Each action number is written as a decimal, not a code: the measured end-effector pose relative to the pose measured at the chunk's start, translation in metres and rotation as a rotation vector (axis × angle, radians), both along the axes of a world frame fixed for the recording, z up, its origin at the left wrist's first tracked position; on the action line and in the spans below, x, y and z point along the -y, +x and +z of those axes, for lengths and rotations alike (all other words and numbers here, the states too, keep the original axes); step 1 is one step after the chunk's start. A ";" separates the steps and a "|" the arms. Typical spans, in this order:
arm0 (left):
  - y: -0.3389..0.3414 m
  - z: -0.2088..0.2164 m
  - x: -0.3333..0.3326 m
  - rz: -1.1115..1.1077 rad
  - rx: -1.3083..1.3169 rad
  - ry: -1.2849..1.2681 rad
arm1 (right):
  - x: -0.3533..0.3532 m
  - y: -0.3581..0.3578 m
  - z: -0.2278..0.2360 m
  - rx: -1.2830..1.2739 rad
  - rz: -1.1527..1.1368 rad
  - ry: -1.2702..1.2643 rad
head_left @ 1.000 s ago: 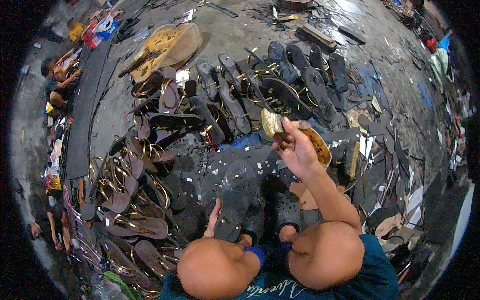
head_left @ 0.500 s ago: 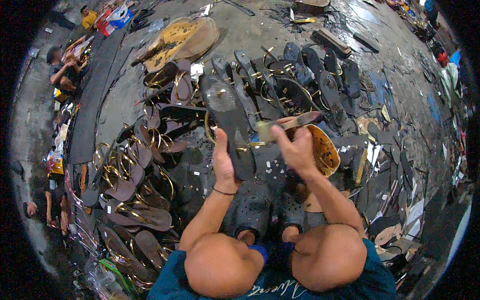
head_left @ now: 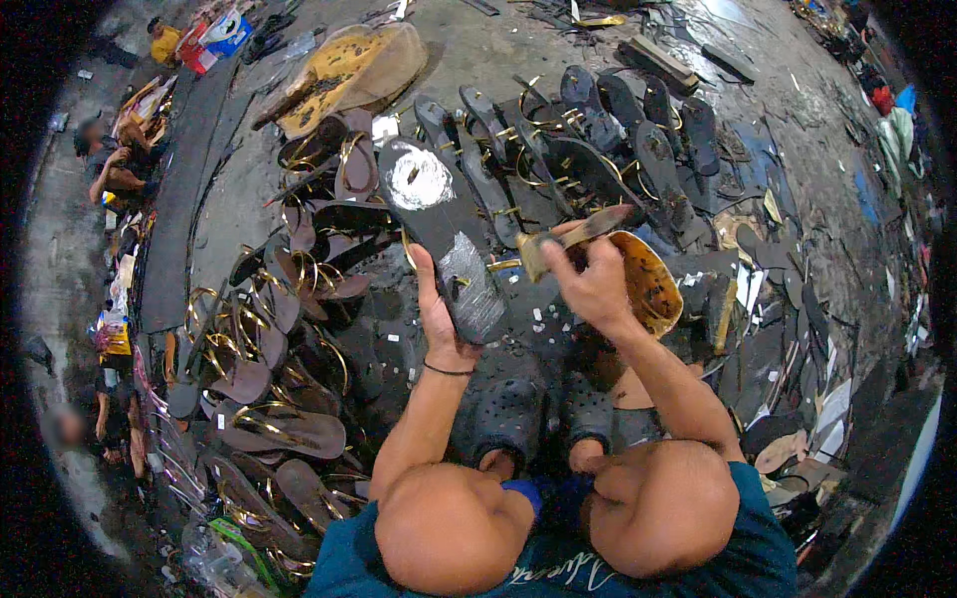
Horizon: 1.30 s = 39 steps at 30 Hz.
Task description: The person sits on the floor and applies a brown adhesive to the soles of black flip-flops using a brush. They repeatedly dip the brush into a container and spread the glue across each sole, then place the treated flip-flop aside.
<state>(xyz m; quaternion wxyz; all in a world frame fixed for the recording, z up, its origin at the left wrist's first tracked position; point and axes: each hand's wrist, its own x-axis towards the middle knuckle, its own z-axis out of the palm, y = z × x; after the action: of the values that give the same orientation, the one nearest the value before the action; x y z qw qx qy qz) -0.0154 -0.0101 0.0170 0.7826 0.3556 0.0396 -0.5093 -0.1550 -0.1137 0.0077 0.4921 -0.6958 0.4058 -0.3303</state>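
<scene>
My left hand [head_left: 442, 324] grips a dark flip-flop [head_left: 436, 227] by its edge near the lower end, sole up. A bright white shine shows on the sole's upper part and a greyer gloss lower down. Gold strap pieces stick out at its sides. My right hand [head_left: 595, 284] is closed round the handle of a flat brush [head_left: 531, 257], whose pale yellowish bristles point left, just apart from the flip-flop's right side. Under and beside the right hand stands a yellowish tub [head_left: 660, 309] with dark blotches inside, partly hidden by the hand.
Rows of dark sandals [head_left: 658, 169] lie ahead, and a heap of gold-strapped sandals [head_left: 269, 339] is at left. Farther off rests a yellow, stained sheet-like piece [head_left: 344, 75]. Scraps [head_left: 748, 289] litter the right side. Another person [head_left: 120, 164] sits at far left.
The flip-flop has moved slightly left and tilted, so its sole now reflects bright light. The brush has turned, its bristles pointing more downward, and stays near the flip-flop's right edge.
</scene>
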 end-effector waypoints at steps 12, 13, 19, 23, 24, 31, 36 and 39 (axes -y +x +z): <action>-0.018 -0.009 0.016 -0.171 0.077 0.023 | -0.034 -0.046 -0.027 -0.058 0.308 0.659; -0.015 -0.021 0.016 -0.298 0.184 0.127 | -0.033 -0.050 -0.028 0.097 0.162 0.657; 0.157 -0.104 0.041 -0.390 2.087 0.542 | 0.143 -0.201 -0.084 0.161 -0.396 0.358; 0.206 -0.128 0.057 -0.814 2.363 0.946 | 0.214 -0.276 -0.122 0.159 -0.602 0.465; 0.206 -0.130 0.057 -0.937 2.325 1.079 | 0.223 -0.288 -0.135 -0.048 -0.614 0.425; 0.171 -0.004 -0.040 -0.158 2.006 0.718 | 0.137 -0.254 -0.090 -0.246 -0.638 0.069; 0.040 0.011 -0.114 -0.287 1.760 0.181 | 0.057 -0.160 -0.066 -0.270 -0.085 -0.201; 0.001 -0.043 -0.158 -0.861 1.500 0.216 | 0.063 -0.126 -0.086 -0.543 0.077 -0.352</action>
<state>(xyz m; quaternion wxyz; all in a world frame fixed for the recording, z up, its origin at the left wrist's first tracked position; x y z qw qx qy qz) -0.0140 0.1476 -0.0256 0.3036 0.6537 -0.5760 -0.3857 -0.2811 -0.1765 -0.0781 0.2503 -0.8476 0.4324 -0.1787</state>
